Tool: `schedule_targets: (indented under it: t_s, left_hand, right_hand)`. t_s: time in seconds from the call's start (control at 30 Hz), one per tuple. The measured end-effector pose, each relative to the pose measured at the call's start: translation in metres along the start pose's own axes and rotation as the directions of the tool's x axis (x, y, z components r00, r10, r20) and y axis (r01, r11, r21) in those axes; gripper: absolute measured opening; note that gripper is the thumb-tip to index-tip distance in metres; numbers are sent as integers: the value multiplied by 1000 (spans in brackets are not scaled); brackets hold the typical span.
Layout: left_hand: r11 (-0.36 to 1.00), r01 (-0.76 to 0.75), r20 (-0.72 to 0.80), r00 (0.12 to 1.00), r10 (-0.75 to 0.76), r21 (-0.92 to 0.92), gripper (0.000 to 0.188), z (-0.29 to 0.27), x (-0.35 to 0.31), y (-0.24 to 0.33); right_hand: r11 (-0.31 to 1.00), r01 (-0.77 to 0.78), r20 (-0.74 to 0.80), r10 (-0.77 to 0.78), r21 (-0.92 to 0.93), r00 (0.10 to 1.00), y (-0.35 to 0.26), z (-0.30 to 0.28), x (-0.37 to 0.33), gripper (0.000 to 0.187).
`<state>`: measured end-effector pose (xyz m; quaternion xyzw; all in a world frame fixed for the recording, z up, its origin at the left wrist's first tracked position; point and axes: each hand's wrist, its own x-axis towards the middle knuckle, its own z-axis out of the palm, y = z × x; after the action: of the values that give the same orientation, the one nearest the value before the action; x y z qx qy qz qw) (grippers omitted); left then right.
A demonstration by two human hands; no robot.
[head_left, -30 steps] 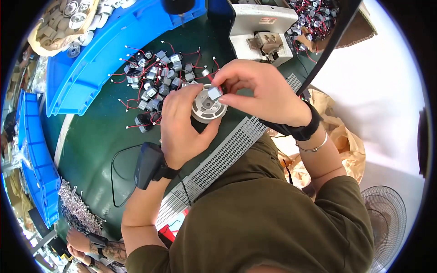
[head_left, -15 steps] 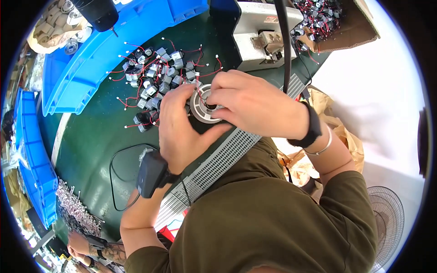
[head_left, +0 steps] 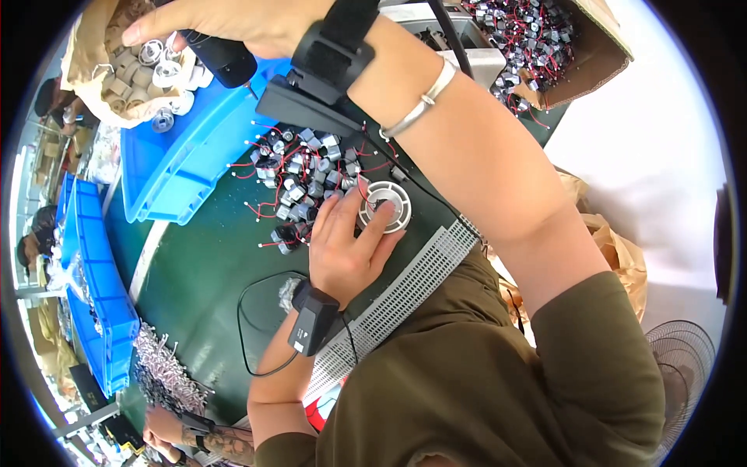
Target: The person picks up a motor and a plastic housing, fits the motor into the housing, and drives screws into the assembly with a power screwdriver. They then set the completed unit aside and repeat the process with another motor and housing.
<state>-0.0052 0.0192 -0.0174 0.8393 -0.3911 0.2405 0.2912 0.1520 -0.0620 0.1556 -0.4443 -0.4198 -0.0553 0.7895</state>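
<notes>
My left hand is on a white round plastic housing on the green table. One fingertip presses into its middle, and the other fingers rest along its left side. A thin red wire shows at its upper left rim. My right hand reaches across to the upper left, closed over a black electric screwdriver that points down with its bit above a blue bin. Some of its fingers are hidden behind the tool. Small motors with red wires lie heaped just beyond the housing.
Blue bins line the far left, beside a bag of round white parts. A cardboard box of motors stands far right. Screws are piled lower left, near another person's hands. A grey perforated strip edges the table.
My right hand has left the housing and swung to the upper left onto the screwdriver. My left hand stays at the housing, a finger now in its middle. The whole view has shifted.
</notes>
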Motion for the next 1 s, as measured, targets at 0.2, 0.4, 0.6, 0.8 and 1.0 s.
schedule_targets:
  t_s: [0.2, 0.4, 0.6, 0.8, 1.0]
  left_hand:
    - [1000, -20, -6, 1000, 20, 5, 40, 1, 4, 1]
    - [1000, 30, 0, 1000, -30, -3, 43, -1, -5, -9]
    - [999, 24, 6, 1000, -24, -35, 43, 2, -10, -12]
    - [999, 37, 4, 999, -37, -32, 43, 4, -11, -10]
    - [999, 41, -1, 999, -41, -28, 44, 4, -10, -9]
  right_hand:
    - [987, 103, -52, -110, -123, 993, -89, -30, -58, 36]
    - [930, -88, -311, -30, -358, 950, -112, -64, -133, 57]
    - [906, -151, -444, -44, -395, 895, -113, -83, -160, 64]
    - [881, -193, -448, -24, -431, 894, -105, -91, -164, 61]
    - [891, -185, -456, -28, -415, 889, -100, -94, -167, 59]
